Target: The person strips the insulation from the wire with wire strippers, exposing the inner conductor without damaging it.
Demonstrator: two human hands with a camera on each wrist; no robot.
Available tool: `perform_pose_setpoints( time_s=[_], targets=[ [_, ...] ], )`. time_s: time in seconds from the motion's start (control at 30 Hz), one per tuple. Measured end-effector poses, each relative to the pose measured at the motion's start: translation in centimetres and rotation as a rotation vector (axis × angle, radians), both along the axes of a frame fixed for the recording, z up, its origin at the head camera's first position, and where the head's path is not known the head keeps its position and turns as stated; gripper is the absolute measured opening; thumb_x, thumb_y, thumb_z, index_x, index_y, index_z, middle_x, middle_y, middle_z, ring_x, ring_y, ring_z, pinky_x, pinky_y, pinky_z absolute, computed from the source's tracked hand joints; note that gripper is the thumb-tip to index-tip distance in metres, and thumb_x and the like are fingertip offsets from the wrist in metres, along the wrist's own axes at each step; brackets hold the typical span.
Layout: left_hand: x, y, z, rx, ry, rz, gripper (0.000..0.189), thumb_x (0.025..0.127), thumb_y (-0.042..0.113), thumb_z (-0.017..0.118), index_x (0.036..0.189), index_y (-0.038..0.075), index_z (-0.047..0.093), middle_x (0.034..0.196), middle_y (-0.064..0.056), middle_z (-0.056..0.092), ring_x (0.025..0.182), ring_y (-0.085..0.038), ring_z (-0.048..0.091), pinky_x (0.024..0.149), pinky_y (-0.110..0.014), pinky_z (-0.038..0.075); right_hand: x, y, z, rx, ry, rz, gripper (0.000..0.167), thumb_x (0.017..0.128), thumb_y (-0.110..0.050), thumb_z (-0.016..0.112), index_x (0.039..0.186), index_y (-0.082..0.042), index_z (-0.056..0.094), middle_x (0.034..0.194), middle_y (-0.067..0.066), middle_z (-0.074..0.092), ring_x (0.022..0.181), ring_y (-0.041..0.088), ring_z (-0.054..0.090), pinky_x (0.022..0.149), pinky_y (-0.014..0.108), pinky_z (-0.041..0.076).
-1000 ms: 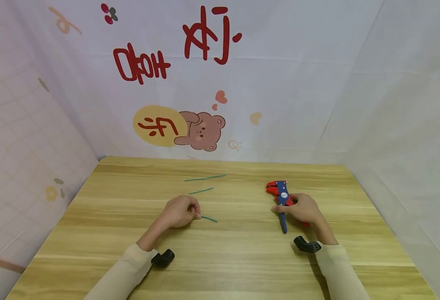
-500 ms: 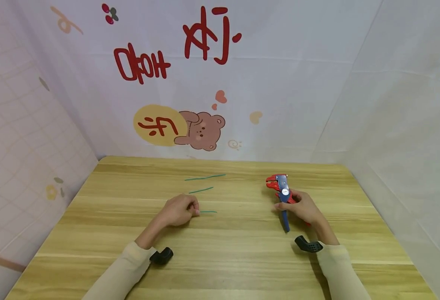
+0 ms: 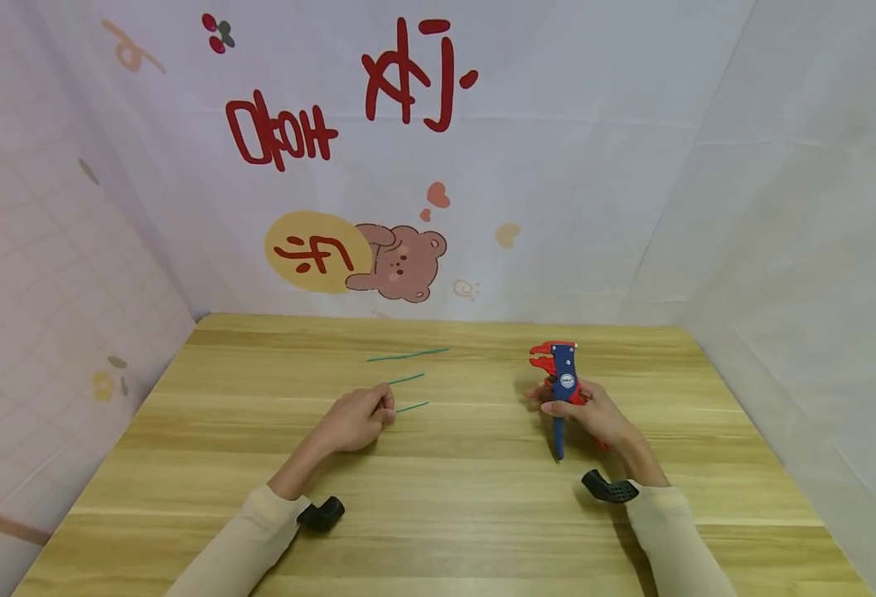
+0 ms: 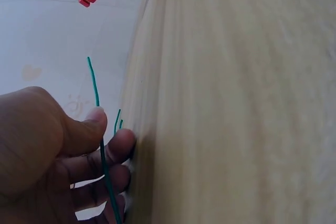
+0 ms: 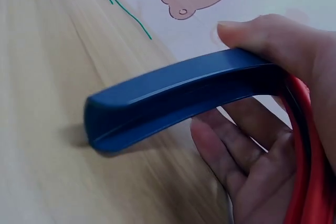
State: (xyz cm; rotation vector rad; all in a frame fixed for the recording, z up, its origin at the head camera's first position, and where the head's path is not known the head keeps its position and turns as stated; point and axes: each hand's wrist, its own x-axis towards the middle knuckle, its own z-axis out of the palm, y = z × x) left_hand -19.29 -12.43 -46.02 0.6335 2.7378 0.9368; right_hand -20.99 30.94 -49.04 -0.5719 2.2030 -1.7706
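My left hand (image 3: pixel 358 419) pinches a thin green wire (image 3: pixel 412 407) between thumb and fingers, its free end pointing right. In the left wrist view this wire (image 4: pixel 95 85) rises past the thumb tip and runs down across the fingers. My right hand (image 3: pixel 603 416) holds a red-and-blue wire stripper (image 3: pixel 563 361) by its handles, the red head up and facing left. Close in the right wrist view, its blue handle (image 5: pixel 173 85) lies under the thumb, with the red handle (image 5: pixel 311 156) against the palm. The stripper's head is outside that view.
Two more green wires, a longer one (image 3: pixel 408 355) and a shorter one (image 3: pixel 409 378), lie on the wooden table (image 3: pixel 452 514) beyond the left hand. A printed cloth wall (image 3: pixel 572 166) stands behind the table, with cloth at both sides too. Black camera mounts (image 3: pixel 321 514) sit at the wrists.
The pinched wire has swung from pointing down-right to slightly up-right, and has moved away from me. The stripper has been raised and turned more upright in the right hand.
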Motion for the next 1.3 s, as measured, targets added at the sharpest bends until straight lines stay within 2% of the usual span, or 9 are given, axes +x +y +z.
perform_pose_setpoints(
  time_s=[0.17, 0.3, 0.43, 0.53, 0.6, 0.73, 1.0, 1.13, 1.3],
  targets=[
    [-0.2, -0.1, -0.2, 0.108, -0.032, -0.058, 0.009, 0.105, 0.007, 0.054, 0.097, 0.009, 0.056, 0.074, -0.004, 0.063, 0.063, -0.009, 0.055, 0.063, -0.024, 0.042, 0.0, -0.6, -0.1, -0.163, -0.028, 0.113, 0.052, 0.104, -0.005, 0.057, 0.147, 0.014, 0.035, 0.137, 0.034, 0.059, 0.121, 0.045, 0.064, 0.106, 0.030, 0.051],
    [-0.3, 0.1, -0.3, 0.182, -0.042, -0.093, 0.010, 0.107, 0.005, 0.050, 0.098, 0.006, 0.055, 0.071, -0.006, 0.060, 0.060, -0.008, 0.052, 0.062, -0.023, 0.043, 0.2, -1.0, 0.0, -0.328, -0.170, 0.201, 0.059, 0.106, 0.000, 0.048, 0.159, -0.002, 0.023, 0.148, 0.040, 0.042, 0.129, 0.052, 0.054, 0.108, 0.047, 0.049],
    [-0.3, 0.4, -0.4, 0.221, -0.008, -0.110, 0.011, 0.107, 0.005, 0.049, 0.098, 0.005, 0.055, 0.069, -0.004, 0.057, 0.058, -0.006, 0.049, 0.062, -0.022, 0.043, 0.4, -1.5, -0.1, -0.466, -0.291, 0.283, 0.063, 0.108, 0.004, 0.037, 0.164, -0.015, 0.014, 0.153, 0.038, 0.037, 0.131, 0.050, 0.055, 0.104, 0.061, 0.046],
    [-0.2, 0.5, -0.3, 0.243, 0.015, -0.111, 0.011, 0.107, 0.005, 0.049, 0.098, 0.005, 0.055, 0.069, -0.008, 0.058, 0.057, -0.006, 0.049, 0.063, -0.023, 0.044, 0.4, -1.9, -0.3, -0.529, -0.310, 0.325, 0.062, 0.109, 0.006, 0.030, 0.164, -0.014, 0.009, 0.142, 0.034, 0.056, 0.119, 0.042, 0.068, 0.100, 0.067, 0.047],
    [-0.2, 0.6, -0.3, 0.251, 0.020, -0.109, 0.011, 0.107, 0.005, 0.049, 0.099, 0.005, 0.055, 0.069, -0.010, 0.060, 0.057, -0.005, 0.050, 0.064, -0.023, 0.045, 0.4, -2.1, -0.5, -0.559, -0.314, 0.339, 0.061, 0.108, 0.007, 0.027, 0.163, -0.013, 0.009, 0.125, 0.026, 0.069, 0.105, 0.034, 0.074, 0.097, 0.069, 0.048],
    [-0.1, 0.6, -0.1, 0.263, 0.024, -0.110, 0.010, 0.107, 0.005, 0.049, 0.099, 0.005, 0.056, 0.068, -0.010, 0.060, 0.057, -0.006, 0.050, 0.064, -0.023, 0.046, 0.4, -2.7, -0.9, -0.612, -0.337, 0.334, 0.058, 0.109, 0.006, 0.025, 0.162, -0.011, 0.010, 0.099, 0.011, 0.067, 0.085, 0.022, 0.070, 0.095, 0.073, 0.047],
    [0.0, 0.5, -0.1, 0.269, 0.021, -0.108, 0.011, 0.107, 0.005, 0.049, 0.100, 0.004, 0.056, 0.069, -0.013, 0.060, 0.057, -0.006, 0.051, 0.065, -0.024, 0.046, 0.4, -3.6, -1.7, -0.723, -0.315, 0.468, 0.059, 0.101, 0.008, 0.017, 0.158, -0.007, 0.016, 0.098, 0.009, 0.052, 0.082, 0.021, 0.052, 0.100, 0.072, 0.045],
    [-0.1, 0.7, -0.2, 0.273, 0.032, -0.105, 0.011, 0.108, 0.006, 0.049, 0.099, 0.005, 0.056, 0.068, -0.012, 0.060, 0.056, -0.006, 0.051, 0.064, -0.024, 0.046, 0.5, -3.9, -1.4, -0.714, -0.310, 0.483, 0.063, 0.099, 0.006, 0.023, 0.160, -0.004, 0.010, 0.100, 0.009, 0.051, 0.084, 0.022, 0.051, 0.095, 0.054, 0.056],
    [-0.1, 0.7, -0.1, 0.270, 0.035, -0.095, 0.012, 0.107, 0.005, 0.049, 0.098, 0.007, 0.056, 0.067, -0.009, 0.060, 0.056, -0.007, 0.052, 0.063, -0.024, 0.046, 0.5, -4.5, -1.4, -0.701, -0.309, 0.510, 0.070, 0.097, 0.007, 0.028, 0.162, -0.006, 0.005, 0.103, 0.009, 0.053, 0.090, 0.023, 0.052, 0.089, 0.037, 0.054]
  ],
)
